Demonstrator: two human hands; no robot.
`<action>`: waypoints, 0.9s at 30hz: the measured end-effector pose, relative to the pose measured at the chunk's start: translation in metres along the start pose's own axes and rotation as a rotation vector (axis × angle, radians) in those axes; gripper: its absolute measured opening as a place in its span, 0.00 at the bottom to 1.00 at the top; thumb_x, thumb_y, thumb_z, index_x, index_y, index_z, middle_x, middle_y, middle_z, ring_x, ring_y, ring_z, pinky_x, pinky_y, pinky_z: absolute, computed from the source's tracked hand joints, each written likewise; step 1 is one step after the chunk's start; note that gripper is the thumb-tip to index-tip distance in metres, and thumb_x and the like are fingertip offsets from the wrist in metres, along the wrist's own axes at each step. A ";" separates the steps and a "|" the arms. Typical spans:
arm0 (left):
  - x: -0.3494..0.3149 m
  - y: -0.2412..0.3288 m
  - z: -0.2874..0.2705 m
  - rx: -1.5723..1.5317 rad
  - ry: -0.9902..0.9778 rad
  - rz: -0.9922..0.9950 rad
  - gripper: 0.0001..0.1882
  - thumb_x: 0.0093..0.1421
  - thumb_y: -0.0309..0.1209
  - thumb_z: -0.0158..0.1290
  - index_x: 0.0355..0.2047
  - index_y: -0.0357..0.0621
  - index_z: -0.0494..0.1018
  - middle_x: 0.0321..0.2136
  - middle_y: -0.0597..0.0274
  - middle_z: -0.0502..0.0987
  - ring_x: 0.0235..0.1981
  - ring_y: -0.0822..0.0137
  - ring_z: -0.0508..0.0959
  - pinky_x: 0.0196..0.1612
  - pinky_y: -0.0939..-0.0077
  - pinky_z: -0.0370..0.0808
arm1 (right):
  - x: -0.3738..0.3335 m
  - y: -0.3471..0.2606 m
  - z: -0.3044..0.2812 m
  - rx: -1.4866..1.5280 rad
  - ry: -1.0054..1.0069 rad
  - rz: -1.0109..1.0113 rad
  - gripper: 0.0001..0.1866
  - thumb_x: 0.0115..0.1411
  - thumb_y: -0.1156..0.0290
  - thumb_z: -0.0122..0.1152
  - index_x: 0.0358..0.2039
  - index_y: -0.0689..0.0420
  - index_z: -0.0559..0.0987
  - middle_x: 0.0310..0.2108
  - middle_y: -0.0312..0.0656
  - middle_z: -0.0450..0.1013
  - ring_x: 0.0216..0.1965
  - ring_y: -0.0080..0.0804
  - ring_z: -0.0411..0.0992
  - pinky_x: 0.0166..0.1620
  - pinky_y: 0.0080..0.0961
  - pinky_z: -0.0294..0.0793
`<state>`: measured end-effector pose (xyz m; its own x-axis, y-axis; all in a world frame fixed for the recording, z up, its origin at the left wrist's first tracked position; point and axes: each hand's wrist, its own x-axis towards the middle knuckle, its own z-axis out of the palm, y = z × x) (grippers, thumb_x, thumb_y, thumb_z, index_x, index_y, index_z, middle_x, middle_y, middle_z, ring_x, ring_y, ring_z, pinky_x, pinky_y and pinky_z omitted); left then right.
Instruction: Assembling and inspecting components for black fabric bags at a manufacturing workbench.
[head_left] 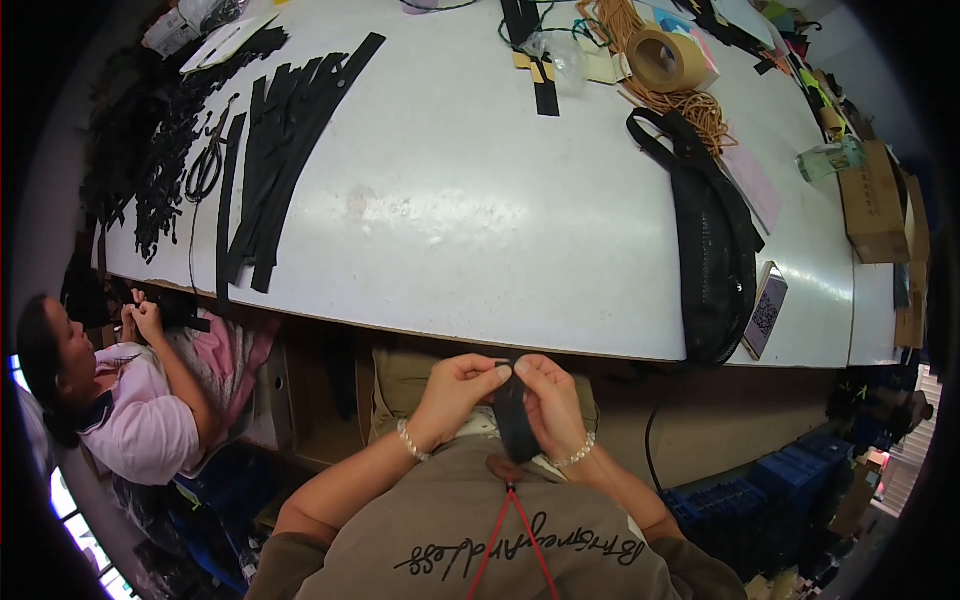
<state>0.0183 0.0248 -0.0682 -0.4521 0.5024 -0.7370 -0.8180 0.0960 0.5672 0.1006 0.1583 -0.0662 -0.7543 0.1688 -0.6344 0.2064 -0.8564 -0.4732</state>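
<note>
Just off the table's near edge, my left hand (458, 395) and my right hand (553, 403) meet over my lap, their fingertips pinched together. Between them is a black fabric strip (514, 425), gripped at its upper end. The rest of it hangs down in front of my shirt. Whether the strip is webbing or zipper tape cannot be made out, and the fingers cover its end. Long black strips (290, 160) of similar look lie in a bundle on the white table (450, 270), to the left.
At the right lie a black bag (712, 240) and a phone (765, 312). Tan cord and a tape roll (667, 60) sit behind them. Scissors (207, 165) rest beside a black pile (165, 150) at the left. A co-worker (130, 400) sits left, handling something black.
</note>
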 end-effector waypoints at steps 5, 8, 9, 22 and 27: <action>-0.048 0.031 0.016 0.166 -0.059 0.447 0.07 0.54 0.18 0.59 0.34 0.35 0.77 0.33 0.63 0.79 0.35 0.76 0.77 0.39 0.81 0.76 | -0.023 -0.015 0.013 -0.101 -0.159 -0.156 0.04 0.58 0.78 0.60 0.34 0.60 0.76 0.30 0.35 0.71 0.29 0.19 0.69 0.32 0.16 0.70; -0.057 0.039 0.016 0.392 -0.080 0.720 0.07 0.50 0.18 0.61 0.31 0.39 0.78 0.31 0.62 0.79 0.33 0.73 0.78 0.37 0.80 0.75 | -0.025 -0.017 0.015 -0.170 -0.306 -0.393 0.04 0.56 0.80 0.62 0.33 0.61 0.77 0.31 0.37 0.71 0.33 0.21 0.68 0.35 0.17 0.69; -0.059 0.042 0.015 0.504 -0.097 0.860 0.08 0.48 0.18 0.62 0.29 0.41 0.78 0.30 0.62 0.79 0.32 0.71 0.78 0.36 0.79 0.74 | -0.026 -0.018 0.016 -0.203 -0.338 -0.454 0.05 0.55 0.80 0.63 0.32 0.61 0.77 0.32 0.37 0.71 0.34 0.23 0.68 0.37 0.18 0.69; -0.084 0.065 0.022 0.686 -0.098 0.890 0.09 0.47 0.22 0.65 0.28 0.42 0.77 0.28 0.65 0.79 0.29 0.71 0.77 0.30 0.80 0.73 | -0.039 -0.035 0.024 -0.594 -0.392 -0.731 0.06 0.53 0.82 0.64 0.32 0.62 0.79 0.32 0.39 0.72 0.33 0.25 0.68 0.36 0.19 0.68; -0.083 0.071 0.017 0.621 -0.137 0.867 0.09 0.48 0.21 0.64 0.30 0.37 0.77 0.29 0.60 0.80 0.29 0.73 0.79 0.33 0.81 0.77 | -0.041 -0.039 0.032 -0.638 -0.388 -0.748 0.05 0.53 0.81 0.64 0.30 0.63 0.78 0.32 0.40 0.72 0.32 0.25 0.69 0.35 0.19 0.68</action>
<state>0.0038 0.0046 0.0396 -0.7161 0.6973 0.0324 0.1037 0.0604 0.9928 0.1031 0.1689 -0.0023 -0.9490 0.2839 0.1371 -0.1890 -0.1642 -0.9681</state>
